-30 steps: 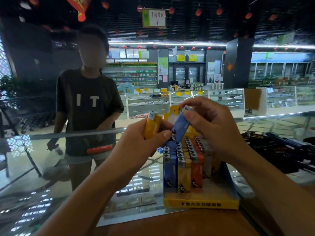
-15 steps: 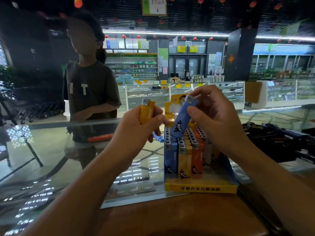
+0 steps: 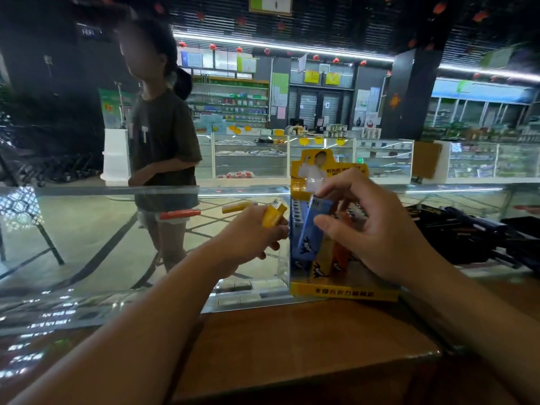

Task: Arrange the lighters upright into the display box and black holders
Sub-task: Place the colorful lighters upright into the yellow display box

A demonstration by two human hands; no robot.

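Blue lighter — pinched by right hand, tilted over display box. Advised: straighten it and seat it in an open slot without nudging standing neighbours. Left hand grips yellow lighter — beside the box, waiting.

Display box rear rows hidden behind right hand, bystander's face blurred

Glossy plastic lighters with metal caps; printed yellow card display box; smooth brown wood worktop; reflective glass counter.
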